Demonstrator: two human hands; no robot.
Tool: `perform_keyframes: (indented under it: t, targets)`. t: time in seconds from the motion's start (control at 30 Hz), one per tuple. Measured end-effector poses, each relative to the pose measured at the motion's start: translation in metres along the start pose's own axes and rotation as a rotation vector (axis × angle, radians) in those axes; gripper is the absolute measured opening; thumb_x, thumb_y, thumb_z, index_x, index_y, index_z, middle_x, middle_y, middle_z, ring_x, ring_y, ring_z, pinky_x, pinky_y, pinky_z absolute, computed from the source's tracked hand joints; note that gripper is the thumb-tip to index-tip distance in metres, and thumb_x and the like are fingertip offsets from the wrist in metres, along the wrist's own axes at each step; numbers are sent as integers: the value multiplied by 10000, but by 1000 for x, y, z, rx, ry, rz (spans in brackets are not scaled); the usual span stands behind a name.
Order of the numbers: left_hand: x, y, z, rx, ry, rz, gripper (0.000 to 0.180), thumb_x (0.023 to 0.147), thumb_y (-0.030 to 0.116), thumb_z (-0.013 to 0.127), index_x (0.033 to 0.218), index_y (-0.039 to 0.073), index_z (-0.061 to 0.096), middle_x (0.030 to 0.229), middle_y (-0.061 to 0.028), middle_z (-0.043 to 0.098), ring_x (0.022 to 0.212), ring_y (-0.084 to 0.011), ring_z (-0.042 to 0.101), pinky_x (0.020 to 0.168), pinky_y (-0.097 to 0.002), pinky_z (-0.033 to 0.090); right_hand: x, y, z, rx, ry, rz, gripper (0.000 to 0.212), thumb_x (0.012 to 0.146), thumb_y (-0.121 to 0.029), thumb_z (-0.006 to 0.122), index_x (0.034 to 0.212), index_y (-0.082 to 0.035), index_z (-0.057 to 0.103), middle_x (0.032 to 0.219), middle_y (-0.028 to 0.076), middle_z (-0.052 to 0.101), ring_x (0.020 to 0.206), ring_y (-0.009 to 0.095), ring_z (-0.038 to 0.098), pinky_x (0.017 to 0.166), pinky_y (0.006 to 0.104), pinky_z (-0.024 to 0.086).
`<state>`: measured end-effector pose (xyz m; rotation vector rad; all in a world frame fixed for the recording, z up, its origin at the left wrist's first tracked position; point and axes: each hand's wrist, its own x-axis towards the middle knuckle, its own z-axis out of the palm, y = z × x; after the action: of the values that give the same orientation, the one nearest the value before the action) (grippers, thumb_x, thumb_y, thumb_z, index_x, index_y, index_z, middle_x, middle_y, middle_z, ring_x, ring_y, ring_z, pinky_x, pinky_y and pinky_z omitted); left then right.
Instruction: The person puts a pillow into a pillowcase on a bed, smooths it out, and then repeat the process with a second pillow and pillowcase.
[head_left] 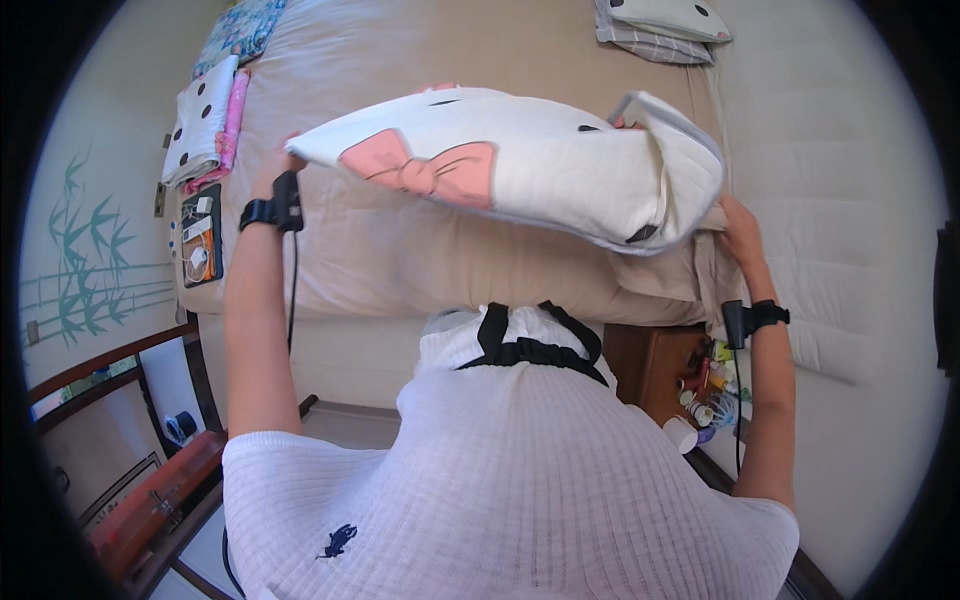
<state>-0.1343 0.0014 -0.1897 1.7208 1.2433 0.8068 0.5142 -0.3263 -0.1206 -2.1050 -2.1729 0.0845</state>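
I hold a white pillow (540, 165) with a pink bow print and black dots up over the bed (420, 240). My left hand (283, 160) grips its left end, mostly hidden behind the pillow's corner. My right hand (742, 232) holds the right end, where the grey-edged pillowcase opening folds back. Both wrists wear black bands with cables. The pillow hangs level above the beige bedsheet.
Folded spotted and pink cloths (205, 125) lie on the bed's left edge, with a dark tray of small items (200, 245) below them. Another pillow (665, 25) lies at the bed's far end. A wooden bedside stand with bottles (700, 385) is at right. A white padded wall (850, 200) borders the bed.
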Motion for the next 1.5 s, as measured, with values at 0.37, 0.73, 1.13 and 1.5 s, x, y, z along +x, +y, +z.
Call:
perform_keyframes:
  t: [0.37,0.73,1.13,1.5]
  targets:
    - [-44,-133,8,431,-92,-656,479,660,432,648,851,-4,591,768,-131,600,648,-206,558,536,-321,456,-26,-31,85,131,-333,-1,352,645,-48,584,988,-45,512,977,166,546,942,338,496,829,385,391]
    - [7,-97,166,-11,-325,-757,324,759,314,562,903,23,557,820,-62,568,678,-145,556,560,-287,476,16,-43,175,257,-474,242,416,690,-143,593,1069,-32,464,1070,143,492,1016,286,464,866,346,357]
    - [90,-37,382,542,-688,95,366,763,108,465,1124,53,481,1195,-127,456,1193,-278,322,980,-397,255,107,2,214,-5,-800,189,870,514,-252,731,1244,-38,311,1314,169,269,1243,327,199,994,440,202]
    - [97,-28,368,882,-998,237,275,724,119,510,992,65,544,1034,-131,547,988,-278,513,881,-413,364,83,28,264,-189,-711,76,515,624,-232,626,1077,-38,476,1217,137,380,1200,286,270,982,446,200]
